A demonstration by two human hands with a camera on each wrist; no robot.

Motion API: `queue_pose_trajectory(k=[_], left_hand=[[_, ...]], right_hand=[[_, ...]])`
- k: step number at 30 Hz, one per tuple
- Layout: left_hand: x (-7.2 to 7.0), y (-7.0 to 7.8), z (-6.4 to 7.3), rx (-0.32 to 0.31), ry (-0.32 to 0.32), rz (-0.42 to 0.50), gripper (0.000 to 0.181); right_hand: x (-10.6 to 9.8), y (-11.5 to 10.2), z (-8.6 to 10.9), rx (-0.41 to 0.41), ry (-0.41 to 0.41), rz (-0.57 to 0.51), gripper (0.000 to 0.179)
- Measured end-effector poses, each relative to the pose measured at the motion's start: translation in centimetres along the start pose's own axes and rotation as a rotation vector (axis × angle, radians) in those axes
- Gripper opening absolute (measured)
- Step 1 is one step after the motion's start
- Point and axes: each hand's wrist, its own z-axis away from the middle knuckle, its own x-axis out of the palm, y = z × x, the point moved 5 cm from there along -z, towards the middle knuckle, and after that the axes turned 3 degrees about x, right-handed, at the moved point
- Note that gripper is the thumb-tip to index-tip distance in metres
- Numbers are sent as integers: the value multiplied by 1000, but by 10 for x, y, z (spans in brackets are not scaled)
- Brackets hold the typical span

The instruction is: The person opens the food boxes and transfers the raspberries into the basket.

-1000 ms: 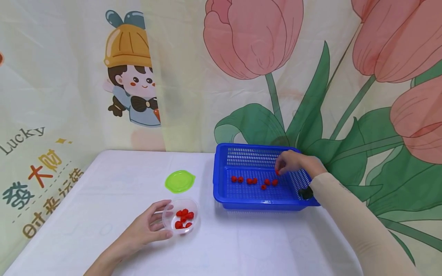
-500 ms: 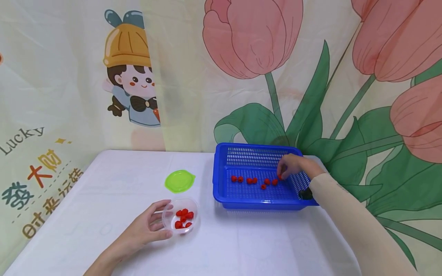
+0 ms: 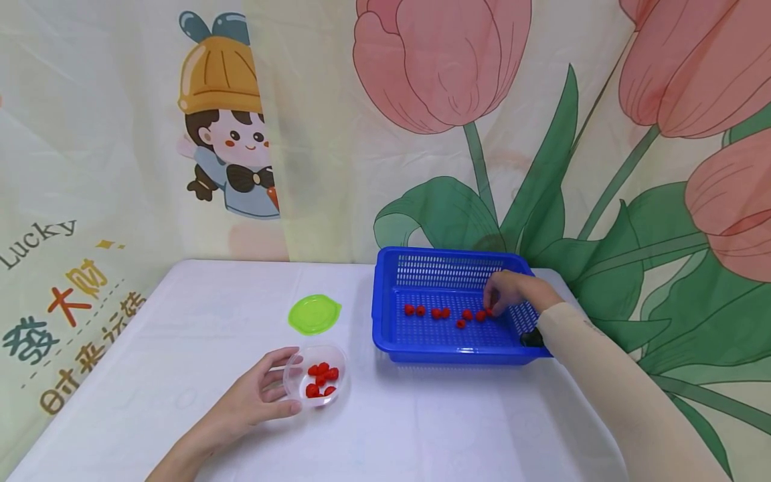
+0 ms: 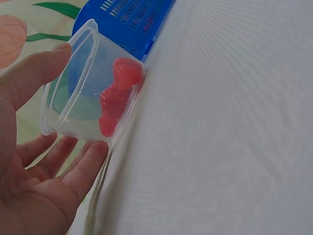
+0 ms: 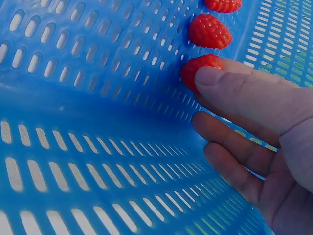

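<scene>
My left hand (image 3: 255, 391) holds a clear plastic cup (image 4: 80, 115) with its thumb at the rim and fingers around the opposite side. Several red raspberries (image 3: 320, 379) lie on the cup's bottom. Inside the blue basket (image 3: 464, 358), at its right end, my right hand (image 3: 510, 288) pinches one raspberry (image 5: 188, 73) between thumb and forefinger, down at the basket floor. Just beyond it in the right wrist view lies another raspberry (image 5: 210, 31). More raspberries (image 3: 440, 313) are spread in a loose row across the basket floor.
A bright green lid (image 3: 314, 314) lies flat on the white tablecloth (image 3: 421, 428), behind the cup and left of the basket. A printed curtain (image 3: 325, 134) with tulips hangs behind the table. The basket's raised walls surround my right hand.
My right hand has shifted slightly right and down inside the basket, lowering its raspberry to the floor beside the row. My left hand and the cup have stayed in place.
</scene>
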Motion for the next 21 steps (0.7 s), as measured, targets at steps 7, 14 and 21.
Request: queue_pose_trajectory(k=[7,14,21], left_hand=[[0,1,-1,8,-1,2,87],[0,1,-1,7,-5,4,87],[0,1,0,1,-3,8,87]], right_hand=[[-4,-1,5,28,5,13,13],[-12,-4,10,-4,18,55,17],[-26,-16,21,-41,34,79,20]])
